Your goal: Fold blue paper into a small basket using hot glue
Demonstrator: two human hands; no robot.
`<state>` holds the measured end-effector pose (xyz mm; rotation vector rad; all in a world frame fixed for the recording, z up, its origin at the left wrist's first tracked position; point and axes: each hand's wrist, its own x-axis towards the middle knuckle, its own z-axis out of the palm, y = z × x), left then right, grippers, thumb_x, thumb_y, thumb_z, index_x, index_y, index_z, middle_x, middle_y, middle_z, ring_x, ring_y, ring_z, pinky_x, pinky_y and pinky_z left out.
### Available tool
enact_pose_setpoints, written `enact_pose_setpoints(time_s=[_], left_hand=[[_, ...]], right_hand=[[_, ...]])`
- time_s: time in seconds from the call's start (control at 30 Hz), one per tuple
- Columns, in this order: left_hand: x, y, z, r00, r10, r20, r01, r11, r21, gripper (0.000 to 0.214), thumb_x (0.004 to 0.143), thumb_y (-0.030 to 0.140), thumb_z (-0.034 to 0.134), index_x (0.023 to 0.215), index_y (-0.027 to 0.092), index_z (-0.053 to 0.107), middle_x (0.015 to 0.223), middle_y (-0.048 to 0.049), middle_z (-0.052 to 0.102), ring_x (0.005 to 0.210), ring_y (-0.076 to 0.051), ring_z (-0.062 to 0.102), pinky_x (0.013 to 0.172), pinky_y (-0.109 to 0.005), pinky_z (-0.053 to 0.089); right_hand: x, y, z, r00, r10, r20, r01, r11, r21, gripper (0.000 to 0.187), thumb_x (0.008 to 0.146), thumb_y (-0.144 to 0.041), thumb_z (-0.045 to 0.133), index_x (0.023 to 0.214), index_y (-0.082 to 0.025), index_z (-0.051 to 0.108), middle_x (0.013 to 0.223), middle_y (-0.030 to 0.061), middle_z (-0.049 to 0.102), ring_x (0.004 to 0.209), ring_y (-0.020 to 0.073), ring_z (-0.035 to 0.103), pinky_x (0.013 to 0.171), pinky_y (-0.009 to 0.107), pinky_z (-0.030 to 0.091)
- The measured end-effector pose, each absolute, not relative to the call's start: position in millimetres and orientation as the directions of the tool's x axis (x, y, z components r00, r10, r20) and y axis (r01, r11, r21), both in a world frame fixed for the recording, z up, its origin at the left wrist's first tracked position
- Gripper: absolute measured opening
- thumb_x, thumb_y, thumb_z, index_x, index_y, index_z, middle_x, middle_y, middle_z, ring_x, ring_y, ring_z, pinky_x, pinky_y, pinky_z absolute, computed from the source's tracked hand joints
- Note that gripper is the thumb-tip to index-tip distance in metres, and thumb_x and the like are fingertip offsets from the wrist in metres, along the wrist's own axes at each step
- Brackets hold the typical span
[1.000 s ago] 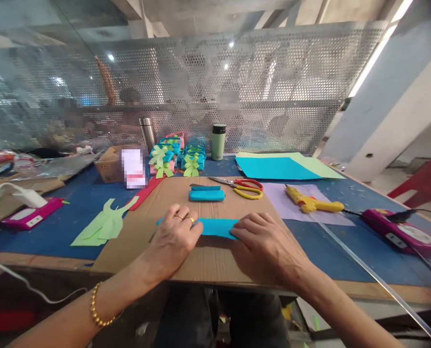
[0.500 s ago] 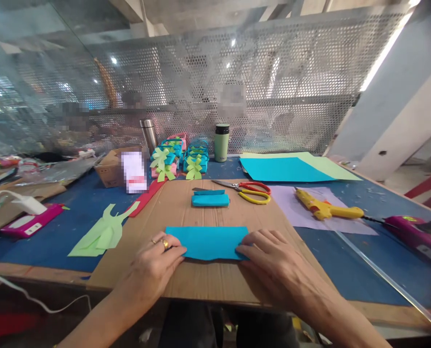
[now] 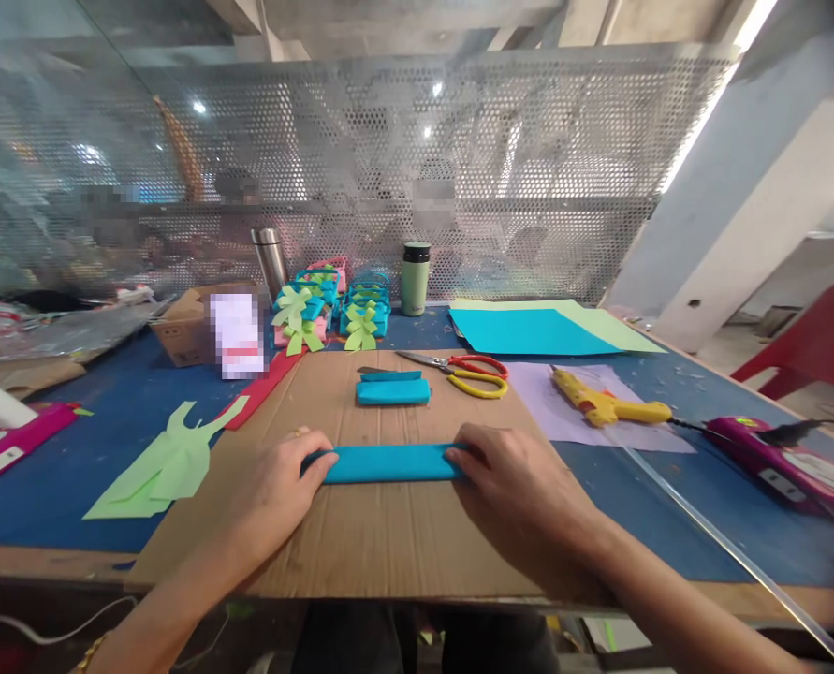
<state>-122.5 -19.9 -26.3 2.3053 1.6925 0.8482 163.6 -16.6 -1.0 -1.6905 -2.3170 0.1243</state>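
A strip of blue paper (image 3: pixel 392 463), folded lengthwise, lies across the cardboard sheet (image 3: pixel 360 552) in front of me. My left hand (image 3: pixel 294 473) pinches its left end between thumb and fingers. The right end is gripped the same way by my right hand (image 3: pixel 497 473), thumb on top. Just beyond sits a smaller folded blue paper piece (image 3: pixel 393 388). Scissors (image 3: pixel 469 373) with one red and one yellow handle lie behind and to the right of that piece.
Right: a yellow glue gun (image 3: pixel 606 402) on purple paper (image 3: pixel 529 393), a glue stick and a magenta power strip (image 3: pixel 774 459). Left: green paper cutouts (image 3: pixel 170 463). At the back: small paper baskets (image 3: pixel 364 314), a green tumbler (image 3: pixel 415 279), a steel flask (image 3: pixel 269 262), blue sheets (image 3: pixel 529 329).
The blue paper was a wider flat rectangle; it is now folded over into a narrower strip. Both hands have closed more firmly on its ends. The view has shifted slightly right.
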Motion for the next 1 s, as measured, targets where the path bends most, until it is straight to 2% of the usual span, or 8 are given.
enact_pose_setpoints(time_s=[0.13,0.53,0.87,0.97,1.0], left_hand=[[-121,-16,-31,0.225,0.905,0.361,0.848,-0.364,0.385,0.022,0.092,0.027,0.049,0.073,0.024,0.06,0.073,-0.0022,0.065,0.068,-0.022,0.064,0.058,-0.031,0.043],[-115,-22,-37,0.214,0.916,0.34,0.914,-0.311,0.261,0.029,0.101,0.029,0.036,0.087,0.022,0.061,0.086,-0.0043,0.063,0.081,-0.024,0.064,0.068,-0.033,0.043],[-114,-23,-43,0.192,0.901,0.39,0.949,-0.272,0.161,0.015,0.098,0.024,0.049,0.084,0.02,0.054,0.082,-0.0035,0.06,0.076,-0.025,0.063,0.065,-0.034,0.044],[-113,-24,-42,0.152,0.903,0.403,0.963,-0.227,0.147,0.005,0.095,0.021,0.055,0.097,0.017,0.058,0.091,-0.0062,0.061,0.079,-0.026,0.064,0.066,-0.035,0.046],[-113,-25,-42,0.133,0.896,0.424,0.969,-0.207,0.134,0.012,0.094,0.02,0.058,0.105,0.016,0.058,0.096,-0.008,0.061,0.082,-0.027,0.064,0.067,-0.036,0.047]], right_hand=[[160,-19,-7,-0.297,0.931,0.214,0.937,0.327,-0.124,0.025,0.099,-0.03,0.052,0.076,-0.02,0.054,0.072,0.0028,0.067,0.063,0.0176,0.058,0.057,0.032,0.018],[165,-14,-22,-0.277,0.93,0.241,0.952,0.3,-0.064,0.027,0.099,-0.034,0.049,0.076,-0.022,0.048,0.067,0.0009,0.063,0.058,0.0183,0.058,0.055,0.031,0.014],[164,-15,-22,-0.277,0.932,0.236,0.952,0.299,-0.065,0.023,0.098,-0.034,0.049,0.078,-0.022,0.049,0.067,0.0004,0.063,0.059,0.0185,0.058,0.055,0.031,0.014],[165,-14,-23,-0.272,0.935,0.227,0.953,0.294,-0.072,0.025,0.099,-0.035,0.048,0.078,-0.022,0.048,0.067,0.0006,0.062,0.06,0.0189,0.058,0.055,0.031,0.015],[165,-13,-23,-0.264,0.939,0.221,0.955,0.286,-0.072,0.025,0.099,-0.036,0.048,0.078,-0.022,0.048,0.067,0.0006,0.062,0.059,0.0192,0.058,0.055,0.031,0.015]])
